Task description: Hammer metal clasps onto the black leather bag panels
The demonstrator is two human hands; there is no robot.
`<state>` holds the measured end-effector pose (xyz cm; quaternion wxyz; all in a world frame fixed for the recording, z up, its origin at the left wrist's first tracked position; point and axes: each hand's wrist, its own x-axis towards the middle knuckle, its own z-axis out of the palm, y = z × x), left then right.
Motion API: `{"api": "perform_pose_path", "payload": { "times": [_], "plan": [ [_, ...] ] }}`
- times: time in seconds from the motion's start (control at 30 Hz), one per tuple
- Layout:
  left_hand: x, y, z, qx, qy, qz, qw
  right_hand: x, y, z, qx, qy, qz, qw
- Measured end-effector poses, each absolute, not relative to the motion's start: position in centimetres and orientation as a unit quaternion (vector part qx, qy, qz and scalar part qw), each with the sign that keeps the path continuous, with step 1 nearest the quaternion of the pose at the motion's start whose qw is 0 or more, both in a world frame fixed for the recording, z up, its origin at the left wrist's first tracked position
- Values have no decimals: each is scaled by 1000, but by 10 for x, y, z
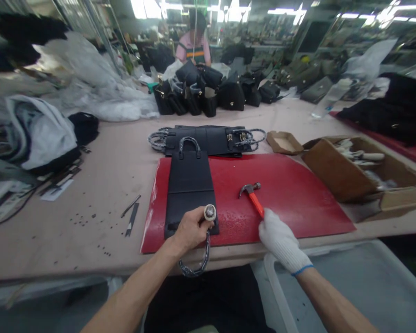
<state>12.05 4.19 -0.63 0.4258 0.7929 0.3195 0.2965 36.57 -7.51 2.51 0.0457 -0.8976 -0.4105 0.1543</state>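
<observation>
My bare left hand [191, 231] is closed around an upright punch-like tool [210, 212], seen from its round metal top with a pale wrapping. Its lower end is hidden. Under that hand lies a flat black leather bag panel [190, 180] with a plastic-wrapped handle [190, 147] at its far end. A second wrapped handle [196, 270] hangs over the table's near edge. My right hand [280, 238], in a white knit glove, grips the orange handle of a claw hammer [254, 196], its head above the red mat [284, 194] and apart from the punch-like tool.
Behind the mat lie stacked black bag panels [208, 140]. Cardboard boxes [343, 173] holding white pieces stand right. A thin metal rod [131, 206] and a flat strip [132, 220] lie left. Black bags [232, 95] line the back, where a person [194, 46] sits.
</observation>
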Motion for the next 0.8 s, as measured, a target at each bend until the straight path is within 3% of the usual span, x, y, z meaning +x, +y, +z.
{"api": "perform_pose_path", "payload": {
  "times": [0.13,0.23,0.3,0.4,0.5,0.6,0.67,0.77,0.8],
  "plan": [
    [120,42,-10,782,315,306,442,358,-85,57,-876,-407,214,144],
    [120,41,-11,780,314,310,445,336,-102,109,-767,-387,331,390],
    [120,41,-10,783,317,304,441,321,-112,142,-700,-424,322,477],
    [121,41,-8,789,324,292,433,307,-121,159,-699,-542,181,431],
    [123,42,-9,789,326,288,434,306,-123,141,-702,-644,26,302],
    [123,42,-10,790,323,290,432,311,-122,139,-700,-680,-12,216],
    [123,42,-10,794,325,287,427,310,-122,156,-699,-667,5,258],
    [122,43,-9,796,334,277,421,303,-122,177,-708,-586,15,393],
    [122,43,-9,797,337,275,419,301,-121,176,-714,-577,20,396]
  ]
}}
